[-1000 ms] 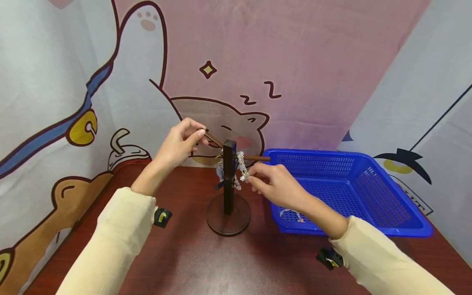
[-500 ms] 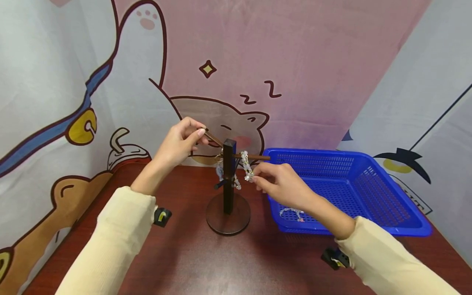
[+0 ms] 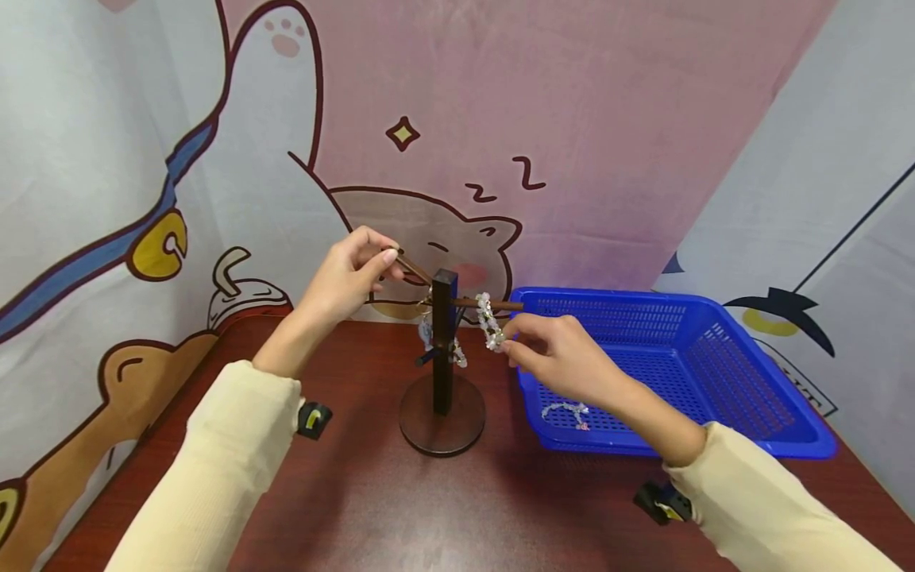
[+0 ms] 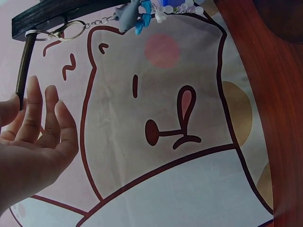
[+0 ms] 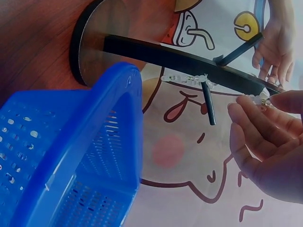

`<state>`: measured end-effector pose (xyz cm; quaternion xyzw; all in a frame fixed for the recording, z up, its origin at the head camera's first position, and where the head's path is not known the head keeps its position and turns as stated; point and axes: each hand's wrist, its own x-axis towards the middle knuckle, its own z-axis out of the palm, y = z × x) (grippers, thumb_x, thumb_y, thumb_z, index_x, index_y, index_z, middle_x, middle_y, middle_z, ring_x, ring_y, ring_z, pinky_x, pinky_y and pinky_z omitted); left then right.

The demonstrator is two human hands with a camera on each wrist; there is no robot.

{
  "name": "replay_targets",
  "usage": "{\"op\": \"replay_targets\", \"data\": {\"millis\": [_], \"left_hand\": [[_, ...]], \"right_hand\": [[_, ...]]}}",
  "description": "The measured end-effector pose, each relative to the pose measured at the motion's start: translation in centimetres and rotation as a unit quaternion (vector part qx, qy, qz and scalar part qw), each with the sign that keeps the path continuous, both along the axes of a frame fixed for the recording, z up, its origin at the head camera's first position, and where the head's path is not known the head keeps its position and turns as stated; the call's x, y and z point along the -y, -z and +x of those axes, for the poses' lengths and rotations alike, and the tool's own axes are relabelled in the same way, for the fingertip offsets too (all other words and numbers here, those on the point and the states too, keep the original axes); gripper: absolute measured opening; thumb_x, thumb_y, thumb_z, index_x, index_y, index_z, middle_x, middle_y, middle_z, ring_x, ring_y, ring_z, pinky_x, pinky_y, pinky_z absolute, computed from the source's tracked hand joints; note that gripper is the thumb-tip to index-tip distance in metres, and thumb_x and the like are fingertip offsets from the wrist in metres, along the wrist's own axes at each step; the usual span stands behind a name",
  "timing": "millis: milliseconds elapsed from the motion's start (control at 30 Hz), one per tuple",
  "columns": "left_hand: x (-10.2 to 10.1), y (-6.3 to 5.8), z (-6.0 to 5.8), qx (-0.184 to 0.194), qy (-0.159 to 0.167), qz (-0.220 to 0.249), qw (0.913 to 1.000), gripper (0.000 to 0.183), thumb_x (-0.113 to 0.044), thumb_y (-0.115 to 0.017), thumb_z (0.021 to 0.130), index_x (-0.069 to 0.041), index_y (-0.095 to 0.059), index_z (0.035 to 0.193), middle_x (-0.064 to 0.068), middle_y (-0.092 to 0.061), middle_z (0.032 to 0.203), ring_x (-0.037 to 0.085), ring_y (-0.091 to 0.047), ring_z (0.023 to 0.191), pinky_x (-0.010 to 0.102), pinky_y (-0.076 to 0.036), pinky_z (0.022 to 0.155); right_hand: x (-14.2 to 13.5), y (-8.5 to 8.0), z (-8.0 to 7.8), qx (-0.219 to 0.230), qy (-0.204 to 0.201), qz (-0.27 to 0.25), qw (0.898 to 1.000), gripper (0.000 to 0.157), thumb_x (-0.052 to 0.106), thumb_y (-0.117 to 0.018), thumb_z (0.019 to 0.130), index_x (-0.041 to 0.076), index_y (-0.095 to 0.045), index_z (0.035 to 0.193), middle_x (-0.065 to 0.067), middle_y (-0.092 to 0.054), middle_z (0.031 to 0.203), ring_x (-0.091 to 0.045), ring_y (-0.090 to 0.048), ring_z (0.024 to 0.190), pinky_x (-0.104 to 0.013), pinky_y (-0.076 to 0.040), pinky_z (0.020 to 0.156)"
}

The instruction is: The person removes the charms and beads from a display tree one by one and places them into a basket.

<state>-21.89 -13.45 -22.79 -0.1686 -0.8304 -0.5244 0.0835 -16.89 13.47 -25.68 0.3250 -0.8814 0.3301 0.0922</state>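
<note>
My left hand (image 3: 350,274) pinches the end of the upper left peg of a dark wooden stand (image 3: 443,349). My right hand (image 3: 561,353) pinches the lower end of a clear beaded bracelet (image 3: 489,322), which loops over the upper right peg (image 3: 505,305) about midway along it. A keychain with a grey and blue charm (image 4: 129,18) hangs by its ring from the left peg (image 4: 24,71). Another beaded bracelet (image 5: 182,79) hangs on a lower peg (image 5: 209,104). The right hand's fingers partly hide the held bracelet in the right wrist view.
A blue plastic basket (image 3: 750,373) stands right of the stand, with another beaded bracelet (image 3: 565,410) with a pink charm in its near left corner. The stand's round base (image 3: 443,433) rests on the reddish-brown table (image 3: 400,516). A cartoon-printed cloth (image 3: 608,159) hangs behind.
My right hand has moved to the right, drawing the bracelet outward along the upper right peg, away from the post. The left hand has stayed on its peg.
</note>
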Motion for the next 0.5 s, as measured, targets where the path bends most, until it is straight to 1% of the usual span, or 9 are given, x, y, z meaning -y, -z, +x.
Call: {"op": "replay_targets", "data": {"millis": [100,267,367,500], "left_hand": [[0.01,-0.03,0.01,0.002,-0.001,-0.001,1.0,0.024,-0.016,-0.047,0.096,0.003,-0.051,0.111,0.017,-0.063,0.088,0.018,-0.056,0.082,0.03,-0.047,0.071],[-0.02,-0.05,0.03,0.006,0.001,0.0,1.0,0.025,-0.017,-0.046,0.097,0.003,-0.05,0.112,0.02,-0.063,0.091,0.018,-0.056,0.082,0.036,-0.047,0.074],[-0.03,-0.05,0.01,0.005,0.003,0.0,1.0,0.024,-0.016,-0.046,0.097,0.003,-0.05,0.112,0.021,-0.063,0.092,0.018,-0.056,0.082,0.037,-0.047,0.075],[0.01,-0.06,0.0,0.004,0.002,-0.002,1.0,0.024,-0.016,-0.046,0.097,0.003,-0.05,0.111,0.019,-0.063,0.09,0.018,-0.056,0.082,0.035,-0.047,0.074]], "right_hand": [[-0.16,-0.07,0.05,0.001,-0.001,-0.003,1.0,0.007,0.009,-0.061,0.087,0.013,-0.062,0.082,0.01,-0.058,0.064,-0.005,-0.053,0.055,-0.024,-0.041,0.049],[-0.44,-0.12,0.08,-0.001,-0.003,-0.006,1.0,0.009,0.006,-0.061,0.086,0.014,-0.063,0.082,0.01,-0.058,0.064,-0.006,-0.054,0.056,-0.024,-0.043,0.051],[-0.61,-0.2,0.13,-0.003,-0.005,-0.007,1.0,0.01,0.005,-0.061,0.086,0.014,-0.063,0.082,0.01,-0.058,0.065,-0.008,-0.053,0.056,-0.025,-0.043,0.052],[-0.84,-0.37,0.18,-0.009,-0.001,-0.004,1.0,0.009,0.005,-0.061,0.086,0.013,-0.063,0.082,0.01,-0.057,0.064,-0.008,-0.051,0.055,-0.026,-0.042,0.051]]}}
